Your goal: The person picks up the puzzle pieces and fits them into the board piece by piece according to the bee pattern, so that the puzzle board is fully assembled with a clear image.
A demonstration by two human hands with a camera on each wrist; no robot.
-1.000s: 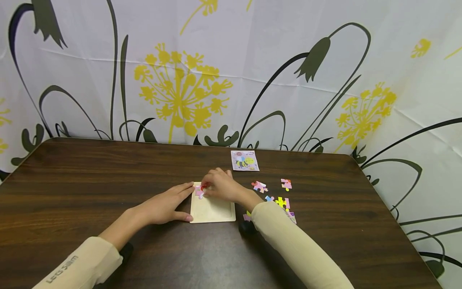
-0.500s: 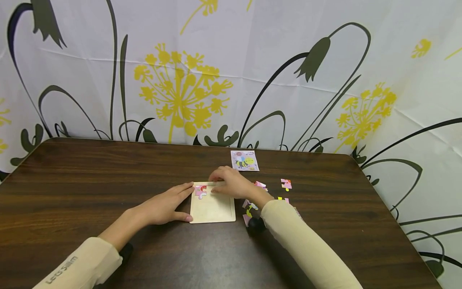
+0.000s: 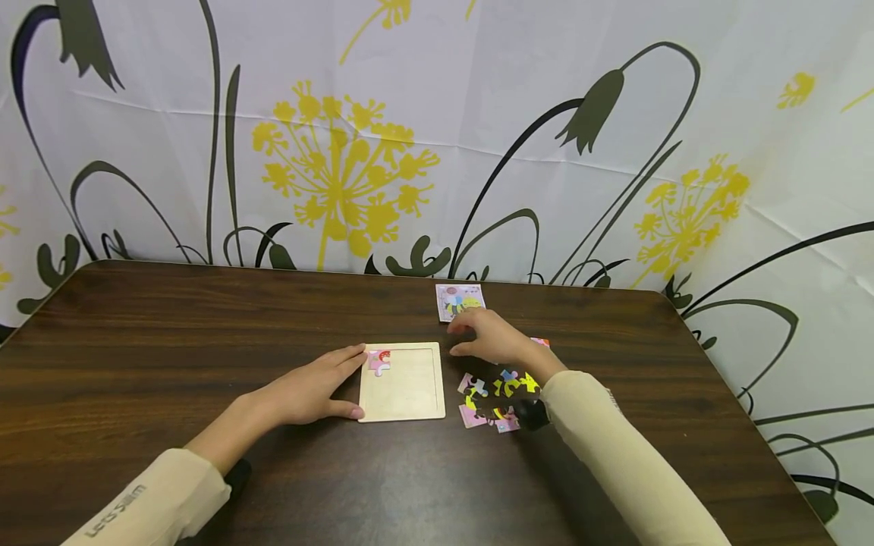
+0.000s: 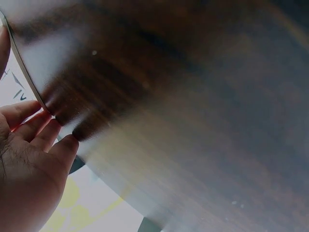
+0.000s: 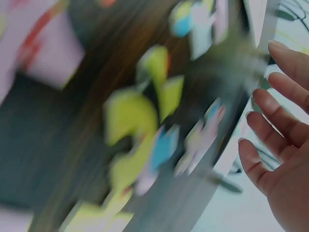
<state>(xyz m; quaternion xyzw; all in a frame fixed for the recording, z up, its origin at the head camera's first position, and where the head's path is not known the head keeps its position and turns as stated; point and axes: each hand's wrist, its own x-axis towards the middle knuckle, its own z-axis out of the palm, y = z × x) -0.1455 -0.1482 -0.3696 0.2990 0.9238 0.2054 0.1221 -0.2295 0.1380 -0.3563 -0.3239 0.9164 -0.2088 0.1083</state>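
Observation:
A pale wooden puzzle tray (image 3: 403,390) lies on the table, with a pink and red puzzle piece (image 3: 379,361) in its far left corner. My left hand (image 3: 310,390) rests against the tray's left edge, thumb and fingers spread and straight. To the right of the tray, my right hand (image 3: 493,339) hovers above the table with its fingers loosely bent and nothing in them. Beneath and near that hand lie several loose puzzle pieces (image 3: 473,415), yellow, pink and blue. In the right wrist view the pieces (image 5: 130,116) are blurred, and the right hand (image 5: 285,130) is at the right side.
A picture card (image 3: 459,297) with a bee lies at the back of the table, partly behind my right hand. The dark wooden table (image 3: 239,326) meets a flower-patterned cloth (image 3: 519,91) behind it. Another piece (image 3: 541,342) shows behind my right wrist.
My right hand has let go of the pink and red piece, leaving it in the tray's corner, and has moved right toward the loose pieces. The left hand has stayed in place.

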